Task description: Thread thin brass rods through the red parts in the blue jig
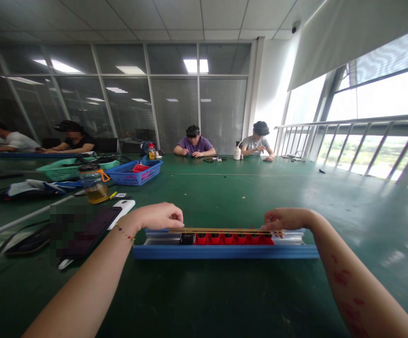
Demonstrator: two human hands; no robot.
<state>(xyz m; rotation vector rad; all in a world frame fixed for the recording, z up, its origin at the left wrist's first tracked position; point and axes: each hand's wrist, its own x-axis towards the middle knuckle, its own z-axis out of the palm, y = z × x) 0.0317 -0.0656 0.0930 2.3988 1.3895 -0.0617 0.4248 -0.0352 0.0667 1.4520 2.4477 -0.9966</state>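
Several thin tan sticks (pixel 225 231) lie lengthwise over a long rail with blue edges (pixel 225 252) and a silvery channel. My left hand (pixel 162 216), fingers curled, is closed at their left end; its fingertips are partly hidden. At the right end, my right hand (pixel 283 219) pinches the sticks with bent fingers. Below them, a row of red blocks (pixel 228 239) with dark tops sits in the channel, and a black block (pixel 187 239) stands at the row's left end.
Left of the rail lie a dark tablet (pixel 90 234), a white device (pixel 122 212) and a black pouch (pixel 31 240). Beyond stand a jar of amber liquid (pixel 94 190), a blue basket (pixel 137 176) and a green basket (pixel 61 171). Several people sit around the green table (pixel 207 300).
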